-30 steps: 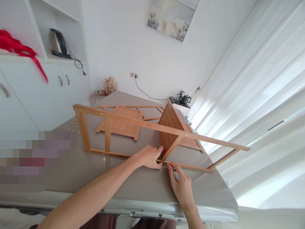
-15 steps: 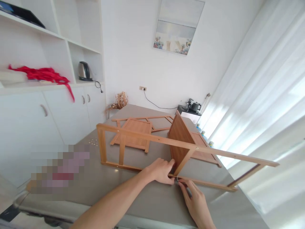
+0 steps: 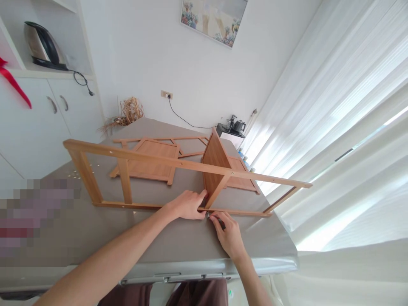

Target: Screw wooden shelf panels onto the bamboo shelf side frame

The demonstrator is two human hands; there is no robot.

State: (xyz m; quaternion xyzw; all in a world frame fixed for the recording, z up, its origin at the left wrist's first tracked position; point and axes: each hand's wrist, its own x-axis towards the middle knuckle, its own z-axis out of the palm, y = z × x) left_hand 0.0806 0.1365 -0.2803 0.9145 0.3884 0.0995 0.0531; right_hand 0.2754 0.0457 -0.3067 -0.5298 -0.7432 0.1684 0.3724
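Note:
A wooden ladder-like frame [image 3: 178, 162] stands on its long side on the table, with a slatless wooden panel [image 3: 216, 157] set upright against its middle crossbar. My left hand [image 3: 189, 205] is closed around the lower rail where that panel meets it, thumb by the panel and fingers below. Just to the right, my right hand [image 3: 228, 231] pinches a small silvery metal piece [image 3: 208, 215] against the lower rail at the same joint. The fingers partly cover this piece, so its exact kind is unclear.
Flat on the grey table [image 3: 178, 246] behind the frame lie another wooden panel [image 3: 153, 159], a second frame and a further panel [image 3: 239, 172]. Small loose parts [image 3: 75, 174] sit at the left. A kettle [image 3: 44, 46] stands on a shelf; curtains [image 3: 318, 127] hang at the right.
The camera view has shifted right and tilted down, so everything appears further left and higher. Both hands stay at the same joint; the right hand's fingers have changed angle slightly.

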